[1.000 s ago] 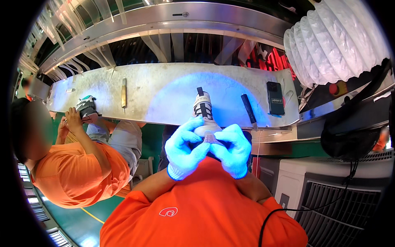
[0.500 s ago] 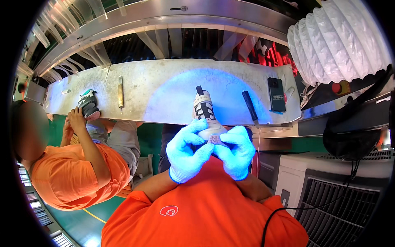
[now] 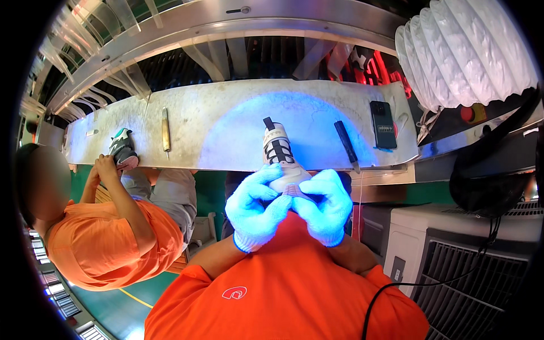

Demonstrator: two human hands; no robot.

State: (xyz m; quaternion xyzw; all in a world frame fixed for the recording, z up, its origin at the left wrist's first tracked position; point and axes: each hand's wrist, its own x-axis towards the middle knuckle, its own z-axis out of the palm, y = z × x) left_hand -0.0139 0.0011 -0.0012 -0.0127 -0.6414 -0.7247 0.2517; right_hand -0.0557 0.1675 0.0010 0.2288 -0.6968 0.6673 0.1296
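A cream shoe [image 3: 279, 148] with black straps and a black heel loop points its toe toward me at the bench's near edge. My left hand [image 3: 258, 207], in a knitted glove lit blue, grips the shoe's toe end from the left. From the other side my right hand [image 3: 324, 205], gloved alike, closes on the same end. Between my thumbs shows the ridged, pinkish sole tip [image 3: 293, 190]. Blue light falls on the hands and the shoe; the undersides of my fingers are hidden.
On the pale bench [image 3: 221, 107] lie a dark pen-like tool [image 3: 346, 141], a phone [image 3: 383, 124] and a brass-coloured tool [image 3: 165, 130]. At left a co-worker in orange [image 3: 107, 238] handles another shoe [image 3: 122, 150]. A white ribbed duct [image 3: 464, 54] hangs at the upper right.
The view has shifted slightly. My hands keep nearly the same grip on the shoe's toe, and the co-worker's hands have come closer together.
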